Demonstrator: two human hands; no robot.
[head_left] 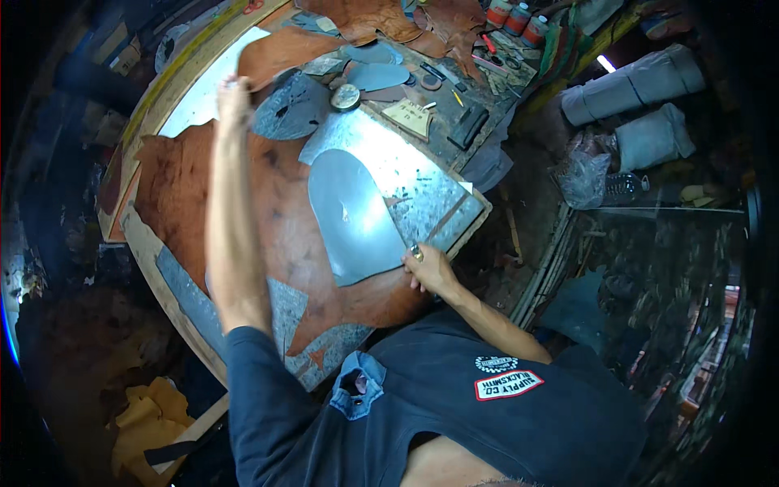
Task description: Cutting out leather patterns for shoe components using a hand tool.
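A large reddish-brown leather hide (280,211) with dark stains covers much of the worktable. On top of it lies a smooth grey template (349,211), rounded at its far end and narrower toward me. My right hand (432,270), a ring on one finger, is closed at the hide's right edge, next to the template's near right corner. My left arm reaches far across the hide. At its end my left hand (234,99) is closed beside another brown leather piece (284,55); what its fingers hold is too small to make out.
A shiny metal sheet (406,170) lies under the hide's right side. Beyond are a round tin (346,97), a dark irregular piece (290,105), a paper pattern (408,118), a black case (469,128) and red-labelled bottles (517,19). Wrapped rolls (633,85) lie off to the right.
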